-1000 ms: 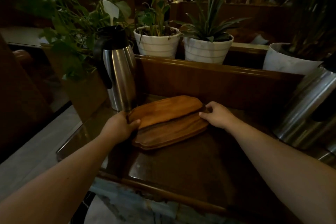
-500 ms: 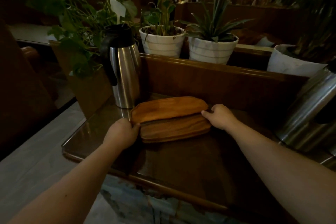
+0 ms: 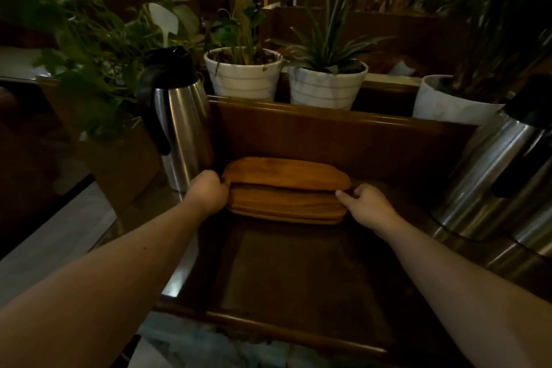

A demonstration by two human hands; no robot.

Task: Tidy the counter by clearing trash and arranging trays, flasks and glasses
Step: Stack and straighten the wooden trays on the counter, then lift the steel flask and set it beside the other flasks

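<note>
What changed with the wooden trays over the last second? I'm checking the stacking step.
The two wooden trays, skewed a second ago, now lie squared up and pushed back toward the wooden rail. The left hand and right hand stayed at the stack's ends. The steel flask stayed put.

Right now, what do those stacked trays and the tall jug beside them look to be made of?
The stacked trays look like wood: warm brown with visible grain streaks and a smooth, low-sheen finish. The tall jug looks like brushed stainless steel, with bright vertical reflections, and its dark top and handle are probably plastic.
</note>
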